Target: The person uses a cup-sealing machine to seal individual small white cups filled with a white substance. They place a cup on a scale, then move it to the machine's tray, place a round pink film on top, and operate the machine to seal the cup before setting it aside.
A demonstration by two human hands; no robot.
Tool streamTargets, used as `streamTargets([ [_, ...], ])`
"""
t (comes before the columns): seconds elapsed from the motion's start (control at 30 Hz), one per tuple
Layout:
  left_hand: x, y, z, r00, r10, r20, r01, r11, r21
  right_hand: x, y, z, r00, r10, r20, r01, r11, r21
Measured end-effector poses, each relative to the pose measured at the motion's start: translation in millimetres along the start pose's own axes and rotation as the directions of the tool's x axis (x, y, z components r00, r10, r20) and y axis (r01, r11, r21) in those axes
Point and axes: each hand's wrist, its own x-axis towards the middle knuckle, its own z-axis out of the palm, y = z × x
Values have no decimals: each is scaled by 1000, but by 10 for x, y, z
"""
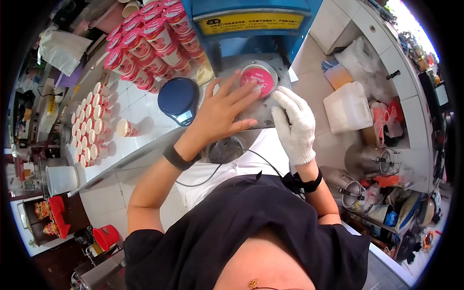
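Observation:
Under a blue machine (251, 9), a round pink lid (255, 76) sits inside a metal ring holder (273, 77) on a metal plate. My left hand (224, 108) is bare and open, with its fingers spread and the fingertips over the lid; I cannot tell whether they press on it. Wearing a white knitted glove, my right hand (296, 125) is open beside the ring's right edge. Its fingers curve slightly, thumb apart, and no object shows in it. Whatever lies below the lid is hidden by the holder.
Stacked pink-lidded cups (145, 46) stand at the far left. Nearer are rows of open paper cups (92, 123), one single cup (126, 128) and a dark blue scale (178, 96). A dark cable (205, 182) crosses my lap. A white jug (348, 107) stands at the right.

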Motion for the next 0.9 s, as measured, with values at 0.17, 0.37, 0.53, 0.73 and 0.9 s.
streamTargets([
  [0.17,1,122,100,996,-89,-3,89,996,27,15,43,18,1000,12,-9,-12,1000,4],
  [0.37,90,132,141,995,-89,-49,88,996,-26,22,48,77,1000,11,-17,-11,1000,-2],
  [0.53,103,126,165,995,-99,-16,98,995,-30,31,20,64,1000,22,-8,-22,1000,2],
  [0.73,106,127,159,995,-95,-24,94,994,-57,10,34,53,1000,21,-6,-21,1000,-1],
  [0.9,101,122,176,994,-102,-35,99,993,-71,-12,52,58,1000,24,-5,-24,1000,0],
])
